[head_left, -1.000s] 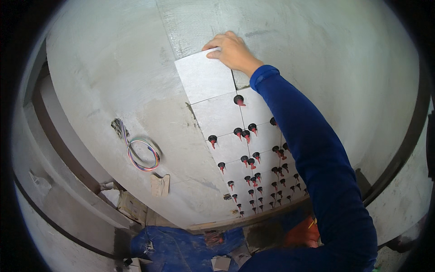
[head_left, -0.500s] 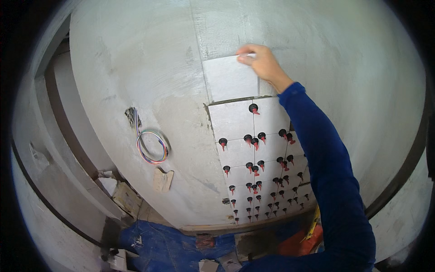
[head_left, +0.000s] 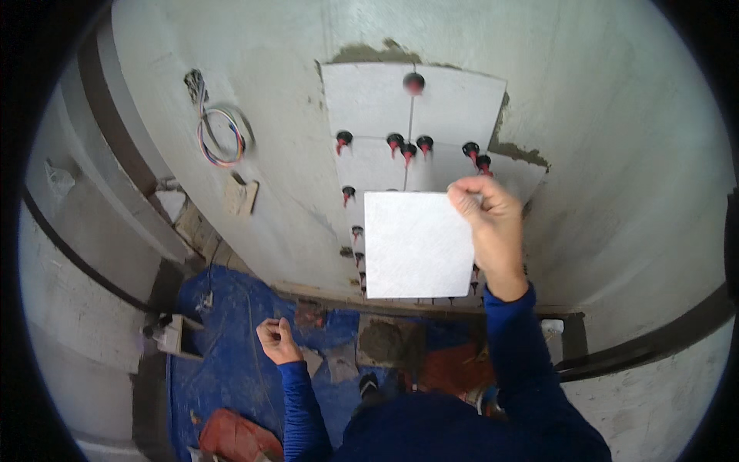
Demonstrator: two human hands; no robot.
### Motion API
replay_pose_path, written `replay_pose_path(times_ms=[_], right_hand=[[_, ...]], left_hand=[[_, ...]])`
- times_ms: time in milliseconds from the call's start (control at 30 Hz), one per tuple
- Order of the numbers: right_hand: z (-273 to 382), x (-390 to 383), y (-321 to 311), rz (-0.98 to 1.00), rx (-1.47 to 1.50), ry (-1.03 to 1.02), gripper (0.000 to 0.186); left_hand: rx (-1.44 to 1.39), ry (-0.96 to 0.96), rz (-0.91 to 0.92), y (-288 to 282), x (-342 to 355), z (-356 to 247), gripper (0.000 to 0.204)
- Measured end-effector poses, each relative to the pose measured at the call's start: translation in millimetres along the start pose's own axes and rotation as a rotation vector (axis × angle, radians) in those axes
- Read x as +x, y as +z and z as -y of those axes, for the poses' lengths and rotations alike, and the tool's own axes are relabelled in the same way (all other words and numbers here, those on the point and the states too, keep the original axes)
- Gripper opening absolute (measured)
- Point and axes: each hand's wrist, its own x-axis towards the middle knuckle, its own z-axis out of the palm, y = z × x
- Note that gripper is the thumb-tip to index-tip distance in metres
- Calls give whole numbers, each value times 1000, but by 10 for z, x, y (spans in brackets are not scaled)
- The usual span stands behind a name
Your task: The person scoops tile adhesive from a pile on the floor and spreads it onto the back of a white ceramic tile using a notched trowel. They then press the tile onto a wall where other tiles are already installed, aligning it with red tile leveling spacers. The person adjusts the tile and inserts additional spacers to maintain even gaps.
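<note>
White tile [head_left: 419,245] pinched at upper-right corner by right hand [head_left: 494,231]; left hand [head_left: 279,341] lower left, apart, curled, grip unclear.

The square tile [head_left: 419,245] is plain white, finely speckled. Behind it, the wall tiles [head_left: 369,100] are paler grey, crossed by thin dark joint lines and dotted with clips [head_left: 344,138] in 2 colours, black and red. The wall [head_left: 285,100] is blotchy greenish grey. Far left, the cable coil [head_left: 202,142] mixes white, red and blue. The floor sheet [head_left: 223,346] is blue; the 2 sleeves [head_left: 516,339], navy.
</note>
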Motion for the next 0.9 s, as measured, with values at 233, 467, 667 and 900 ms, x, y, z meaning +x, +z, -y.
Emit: replay_pose_path(times_ms=[233, 467, 667, 900], right_hand=[[-909, -448, -568, 109, 309, 186, 14], [-1353, -892, -673, 124, 369, 408, 11], [-1352, -1563, -413, 132, 280, 529, 13], [-2079, -2925, -71, 177, 499, 864, 37]], left_hand=[[299, -212, 270, 127, -979, -453, 53], [276, 36, 515, 820, -1419, -1468, 95], [515, 252, 704, 1438, -1604, -1307, 159], [365, -138, 1043, 709, -1673, -35, 155]])
